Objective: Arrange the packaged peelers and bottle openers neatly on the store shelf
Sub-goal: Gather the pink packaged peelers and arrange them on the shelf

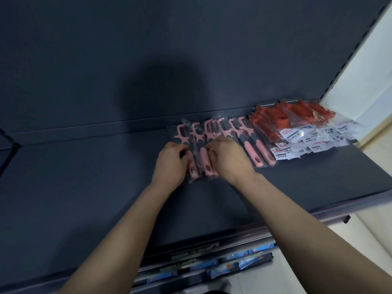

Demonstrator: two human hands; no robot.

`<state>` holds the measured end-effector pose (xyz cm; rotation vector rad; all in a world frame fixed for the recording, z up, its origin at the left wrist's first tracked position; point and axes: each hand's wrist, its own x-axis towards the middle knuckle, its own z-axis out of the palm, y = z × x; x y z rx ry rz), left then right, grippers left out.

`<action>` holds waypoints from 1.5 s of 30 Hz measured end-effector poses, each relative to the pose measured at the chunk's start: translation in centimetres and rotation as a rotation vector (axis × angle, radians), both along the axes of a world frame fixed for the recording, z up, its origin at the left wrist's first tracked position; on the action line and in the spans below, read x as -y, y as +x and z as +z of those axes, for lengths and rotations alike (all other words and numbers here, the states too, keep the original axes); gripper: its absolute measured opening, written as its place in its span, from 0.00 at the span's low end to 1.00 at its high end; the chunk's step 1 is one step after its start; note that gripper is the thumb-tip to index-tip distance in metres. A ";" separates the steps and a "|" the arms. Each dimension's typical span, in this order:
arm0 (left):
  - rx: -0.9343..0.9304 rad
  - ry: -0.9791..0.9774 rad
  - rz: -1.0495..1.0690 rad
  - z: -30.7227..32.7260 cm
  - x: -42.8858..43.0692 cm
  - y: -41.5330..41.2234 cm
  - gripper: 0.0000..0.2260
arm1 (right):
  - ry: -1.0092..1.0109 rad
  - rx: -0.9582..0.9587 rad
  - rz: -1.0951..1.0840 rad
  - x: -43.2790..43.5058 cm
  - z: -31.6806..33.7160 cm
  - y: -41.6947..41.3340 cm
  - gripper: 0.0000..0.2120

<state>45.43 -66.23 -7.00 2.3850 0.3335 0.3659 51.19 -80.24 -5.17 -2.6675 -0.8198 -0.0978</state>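
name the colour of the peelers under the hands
Pink packaged peelers with dark grey handle inlays; head view.

Blue-and-white packets (250, 262) sit in a row low in view, and a pale wall (364, 66) stands at right.

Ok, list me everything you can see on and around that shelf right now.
pink peelers: about six, pink and grey in clear packets, row mid-shelf
red packets: overlapping pile, count unclear, red-orange with white labels, right of the peelers
shelf: one, dark blue-grey, under both
back panel: one, dark, behind the shelf
blue packets: several, blue, lower shelf below
left hand: one, grips the row's left end
right hand: one, grips packets next to it
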 end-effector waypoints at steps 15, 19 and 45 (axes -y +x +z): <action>-0.012 0.055 -0.199 -0.2 -0.1 -0.5 0.14 | -0.069 -0.035 -0.075 0.3 -0.1 -1.2 0.17; -0.021 0.051 -0.163 -0.2 0.3 -0.5 0.12 | -0.063 -0.067 -0.025 0.9 -0.1 -0.9 0.13; -0.176 0.402 -0.270 0.3 5.5 0.2 0.33 | -0.140 -0.010 0.206 5.6 -1.2 4.0 0.12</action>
